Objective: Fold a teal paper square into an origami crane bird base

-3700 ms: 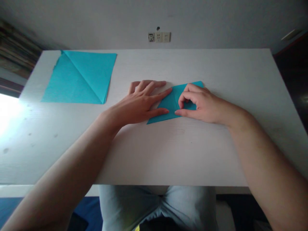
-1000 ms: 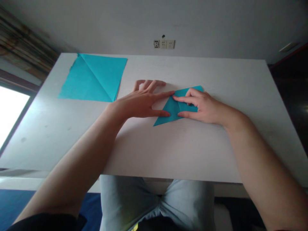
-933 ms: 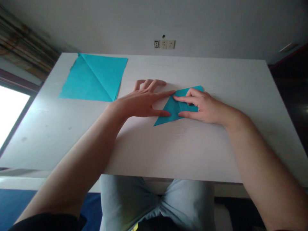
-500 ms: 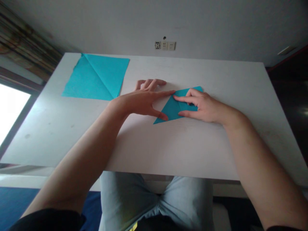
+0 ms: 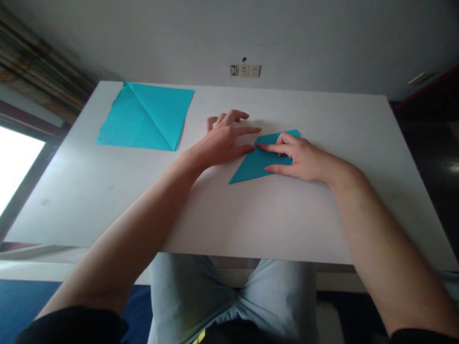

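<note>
A folded piece of turquoise paper [image 5: 251, 166] lies flat on the white table, with a slanted left edge and a pointed corner toward me. My right hand [image 5: 299, 155] rests on its right part, index finger and thumb stretched out over the paper, covering some of it. At the slanted left edge is my left hand [image 5: 225, 141], its fingers spread and its thumb tip by the edge, close to my right index fingertip. Whether that thumb presses on the paper or only touches the edge, I cannot tell.
Larger turquoise sheets [image 5: 143, 117] with a diagonal crease lie at the back left of the white table [image 5: 272, 220]. Behind the table stands a grey wall with sockets [image 5: 244, 70]. A curtain [image 5: 32, 62] hangs at the left, and my legs are under the front edge.
My left thumb has slid up the slanted edge, away from the near corner, and its index finger has come off the paper's top corner. My right hand stays in place.
</note>
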Demonstrator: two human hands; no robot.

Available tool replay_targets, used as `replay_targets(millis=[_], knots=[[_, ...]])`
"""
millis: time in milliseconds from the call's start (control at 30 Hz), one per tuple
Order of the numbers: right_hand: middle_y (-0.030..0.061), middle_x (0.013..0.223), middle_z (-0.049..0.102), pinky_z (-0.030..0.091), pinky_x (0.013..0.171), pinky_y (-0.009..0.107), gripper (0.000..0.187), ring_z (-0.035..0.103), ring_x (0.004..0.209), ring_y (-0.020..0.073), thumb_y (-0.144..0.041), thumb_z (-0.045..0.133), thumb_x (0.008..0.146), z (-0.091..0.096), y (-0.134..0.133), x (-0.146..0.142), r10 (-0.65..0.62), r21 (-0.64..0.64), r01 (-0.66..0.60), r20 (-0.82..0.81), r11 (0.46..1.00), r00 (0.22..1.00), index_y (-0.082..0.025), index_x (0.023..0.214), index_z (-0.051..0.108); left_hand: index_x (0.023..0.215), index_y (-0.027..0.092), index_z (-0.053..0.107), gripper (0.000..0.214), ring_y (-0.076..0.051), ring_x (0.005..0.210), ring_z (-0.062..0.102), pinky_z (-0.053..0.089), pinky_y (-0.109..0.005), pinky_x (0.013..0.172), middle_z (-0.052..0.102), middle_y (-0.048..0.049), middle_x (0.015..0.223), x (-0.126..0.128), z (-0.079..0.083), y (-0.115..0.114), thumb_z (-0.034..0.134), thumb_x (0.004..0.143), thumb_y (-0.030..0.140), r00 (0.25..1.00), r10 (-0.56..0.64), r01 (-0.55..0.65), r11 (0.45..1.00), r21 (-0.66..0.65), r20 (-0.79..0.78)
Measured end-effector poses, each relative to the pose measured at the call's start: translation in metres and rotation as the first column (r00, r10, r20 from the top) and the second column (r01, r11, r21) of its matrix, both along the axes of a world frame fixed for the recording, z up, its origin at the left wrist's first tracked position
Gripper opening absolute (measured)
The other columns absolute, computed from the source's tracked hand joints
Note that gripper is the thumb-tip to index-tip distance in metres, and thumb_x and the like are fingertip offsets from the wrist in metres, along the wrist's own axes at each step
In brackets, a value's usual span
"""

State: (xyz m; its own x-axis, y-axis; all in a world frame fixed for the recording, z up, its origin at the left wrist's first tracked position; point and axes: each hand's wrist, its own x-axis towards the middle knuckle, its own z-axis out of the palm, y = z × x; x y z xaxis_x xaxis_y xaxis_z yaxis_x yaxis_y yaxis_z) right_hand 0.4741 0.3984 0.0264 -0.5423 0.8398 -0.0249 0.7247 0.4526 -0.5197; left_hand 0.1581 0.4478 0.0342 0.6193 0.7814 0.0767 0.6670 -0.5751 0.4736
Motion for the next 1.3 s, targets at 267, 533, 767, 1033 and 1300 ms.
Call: replay_targets(millis=[267,533,767,1033,1300], knots=[[0.0126,0.134,0.075,0.063,0.105,0.053,0.081,0.072,0.107,0.0352,-0.074,0.088,0.108,0.002,0.0,-0.002,0.007,-0.007,-0.007,0.015,1.0,1.0,-0.038,0.181,0.081,0.203,0.049,0.042,0.111,-0.059,0.195,0.027,0.02,-0.081,0.159,0.034,-0.0151,0.21,-0.04,0.01,0.007,0.09,0.108,0.076,0.969,-0.169,0.158,0.985,-0.073,-0.18],[0.0144,0.134,0.074,0.061,0.114,0.058,0.082,0.071,0.107,0.0355,-0.072,0.087,0.109,0.004,-0.001,-0.003,0.008,-0.002,-0.008,0.007,1.0,1.0,-0.033,0.181,0.08,0.209,0.04,0.021,0.167,-0.066,0.195,0.026,0.024,-0.079,0.159,0.031,-0.0194,0.212,-0.062,0.017,0.0,0.101,0.077,0.102,0.939,-0.226,0.194,0.97,-0.147,-0.258],[0.0148,0.134,0.078,0.062,0.106,0.053,0.08,0.071,0.102,0.0322,-0.062,0.093,0.105,0.007,-0.004,-0.005,-0.02,-0.018,0.019,-0.049,1.0,0.999,-0.029,0.177,0.084,0.19,0.035,0.059,0.085,-0.05,0.182,0.053,0.033,-0.073,0.155,0.058,-0.0199,0.193,-0.032,0.026,-0.013,0.08,0.117,0.071,0.992,-0.093,0.092,0.996,-0.02,-0.082],[0.0097,0.122,0.081,0.067,0.096,0.053,0.062,0.072,0.095,0.0309,-0.051,0.093,0.107,0.002,0.0,-0.006,-0.128,0.123,0.17,-0.289,0.978,0.949,-0.031,0.166,0.086,0.168,0.025,0.076,0.071,-0.055,0.168,0.059,0.04,-0.079,0.146,0.064,-0.0219,0.176,0.001,0.007,-0.026,0.103,0.106,0.045,0.995,0.063,-0.064,0.998,-0.012,-0.083],[0.0158,0.147,0.078,0.059,0.131,0.075,0.039,0.076,0.144,0.0503,-0.055,0.099,0.103,-0.008,0.002,0.013,-0.319,0.288,0.314,-0.03,0.905,0.947,-0.033,0.132,0.088,0.162,0.031,0.08,0.07,-0.05,0.166,0.06,0.045,-0.075,0.145,0.066,-0.0175,0.173,-0.009,0.01,-0.022,0.105,0.098,0.044,0.999,-0.006,0.001,0.994,-0.106,-0.048]])
